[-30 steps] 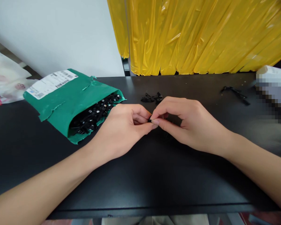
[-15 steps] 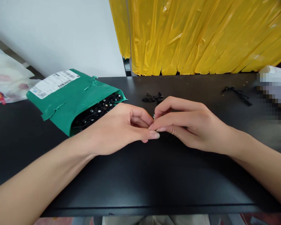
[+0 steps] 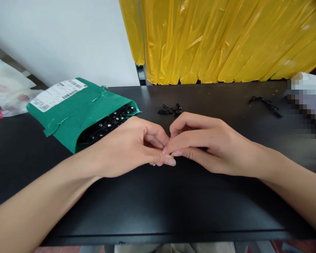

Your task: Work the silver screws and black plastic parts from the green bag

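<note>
My left hand [image 3: 133, 147] and my right hand [image 3: 202, 142] meet fingertip to fingertip over the middle of the black table [image 3: 158, 207]. Both are pinched shut on a tiny part between them, almost wholly hidden by the fingers; only a small glint shows. Just behind my left hand lies a torn green mailer bag [image 3: 76, 112] with a white shipping label, its open mouth full of small black parts with metal dots [image 3: 107, 123].
A small heap of black parts [image 3: 170, 109] lies just beyond my hands. Another black piece [image 3: 265, 103] lies at the far right. Yellow plastic sheeting [image 3: 221, 38] hangs behind the table. A white plastic bag [image 3: 5, 91] is at the far left.
Both hands have slid slightly toward me and lower on the table, staying pinched together. The small black part seen between the fingertips a second ago is now hidden.
</note>
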### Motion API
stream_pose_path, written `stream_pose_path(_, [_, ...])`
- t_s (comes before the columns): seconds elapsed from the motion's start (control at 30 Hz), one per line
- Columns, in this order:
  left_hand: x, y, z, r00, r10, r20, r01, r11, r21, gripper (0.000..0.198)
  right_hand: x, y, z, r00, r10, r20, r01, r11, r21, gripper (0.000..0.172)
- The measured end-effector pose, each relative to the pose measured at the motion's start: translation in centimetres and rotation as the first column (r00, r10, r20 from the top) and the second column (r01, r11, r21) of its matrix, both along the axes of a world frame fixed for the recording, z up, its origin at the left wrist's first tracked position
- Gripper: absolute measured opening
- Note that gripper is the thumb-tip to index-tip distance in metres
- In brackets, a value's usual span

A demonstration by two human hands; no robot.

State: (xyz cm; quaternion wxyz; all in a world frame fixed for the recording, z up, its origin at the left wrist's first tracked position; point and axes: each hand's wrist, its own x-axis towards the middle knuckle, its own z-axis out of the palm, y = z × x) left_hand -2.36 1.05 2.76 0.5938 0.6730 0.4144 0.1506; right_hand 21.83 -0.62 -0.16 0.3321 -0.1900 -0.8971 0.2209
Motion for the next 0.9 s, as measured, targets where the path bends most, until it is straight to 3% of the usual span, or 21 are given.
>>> stream_pose_path(0.1, [0.0, 0.2, -0.1, 0.998, 0.012, 0.066, -0.006, 0.996, -0.092, 0.020, 0.0, 0.0, 0.1, 1.000, -0.014, -0.025, 0.013, 1.000, -0.016, 0.017])
stream_pose_path(0.27, [-0.4, 0.7, -0.4, 0.989, -0.111, 0.094, 0.129, 0.970, -0.205, 0.018, 0.1, 0.1, 0.1, 0.996, 0.036, -0.078, -0.040, 0.998, -0.057, 0.009])
stream_pose_path(0.4, [-0.4, 0.9, -0.3, 0.981, -0.153, 0.120, 0.173, 0.968, -0.184, 0.014, 0.3, 0.4, -0.1, 0.997, 0.029, -0.075, -0.033, 0.998, -0.059, 0.011])
stream_pose_path(0.67, [0.1, 0.1, -0.2, 0.998, -0.045, 0.047, 0.046, 0.999, -0.027, 0.005, 0.8, 0.9, -0.5, 0.998, 0.030, -0.050, -0.030, 1.000, -0.006, 0.018])
stream_pose_path(0.9, [0.3, -0.1, -0.1, 0.999, 0.012, 0.038, -0.009, 0.997, -0.081, 0.011, 0.8, 0.7, -0.4, 1.000, 0.005, -0.013, -0.005, 0.999, -0.040, 0.017])
